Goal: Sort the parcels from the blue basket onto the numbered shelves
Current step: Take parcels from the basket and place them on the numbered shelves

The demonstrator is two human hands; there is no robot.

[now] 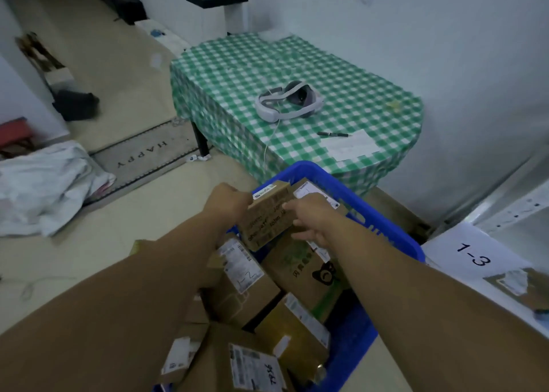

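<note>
Held a small brown cardboard parcel [267, 216], flat-faced, printed with dark lettering and edged with a white label strip, tilted just above the far end of a blue plastic basket [389, 231]; gripped its left corner with the left hand [230, 201], fingers curled tight; clasped its right side with the right hand [310, 217], fingers bent over the face; had beneath it a heap of brown cardboard boxes [300, 323] with white shipping labels, packed edge to edge in the basket, among them a box marked 1-2 [245, 275]; stood over smooth pale floor tiles [133, 243]; faced, just beyond the basket, a table under a green-and-white checked cloth [341, 64], bearing a white headset [286, 101], a dark pen [332, 134] and a white paper sheet [350, 146]; had close at the right a white shelf label marked 1-3 [472, 258]; had open floor at the left, up to a grey doormat [142, 153] and a crumpled white sack [44, 189].
</note>
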